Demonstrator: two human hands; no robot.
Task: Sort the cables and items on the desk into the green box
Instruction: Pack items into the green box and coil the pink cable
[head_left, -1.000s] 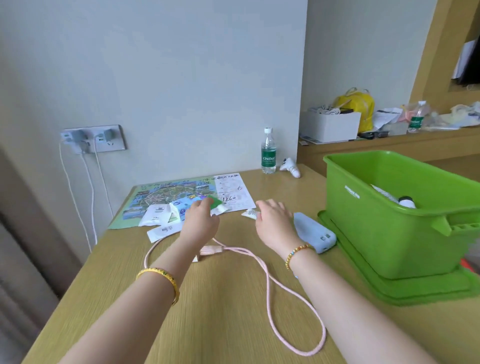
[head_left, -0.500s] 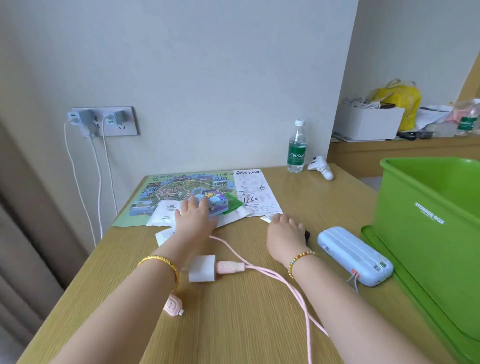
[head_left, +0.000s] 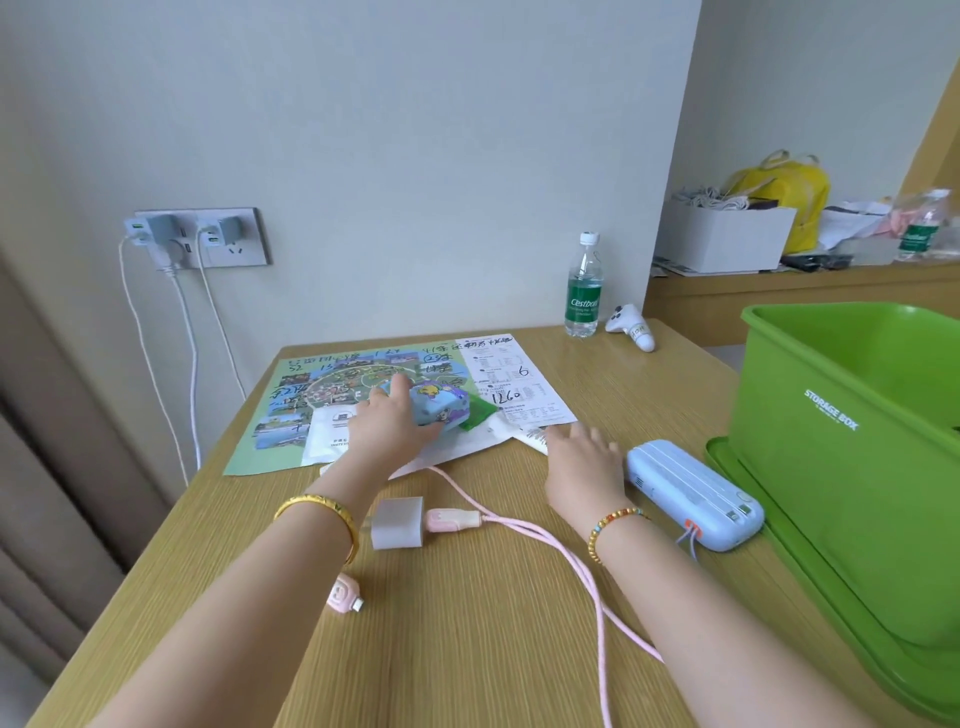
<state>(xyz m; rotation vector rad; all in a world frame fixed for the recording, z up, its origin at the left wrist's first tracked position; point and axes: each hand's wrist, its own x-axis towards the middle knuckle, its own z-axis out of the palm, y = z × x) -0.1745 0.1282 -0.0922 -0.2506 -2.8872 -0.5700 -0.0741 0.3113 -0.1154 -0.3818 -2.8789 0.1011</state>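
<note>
Roughly, progress: early by my reckoning, since most of the desk's items lie outside the green box (head_left: 831, 431).
Left hand: my left hand (head_left: 387, 428) grips a small blue cartoon-printed box (head_left: 439, 408) over the map sheet (head_left: 291, 400), fingers wrapped round its near side, forefinger pointing out.
Right hand: my right hand (head_left: 584, 454) lies flat on the desk (head_left: 467, 623) with straight fingers on a white paper packet (head_left: 519, 431), holding nothing, just beside the blue power bank (head_left: 693, 499).
Still out: the pink cable (head_left: 566, 551), its white charger block (head_left: 397, 522), the power bank, the papers, a green packet (head_left: 478, 413).
Box: at my right, standing on its lid; what it holds I cannot tell from this angle.
Further back: water bottle (head_left: 584, 288) and white controller (head_left: 631, 325) near the wall.
</note>
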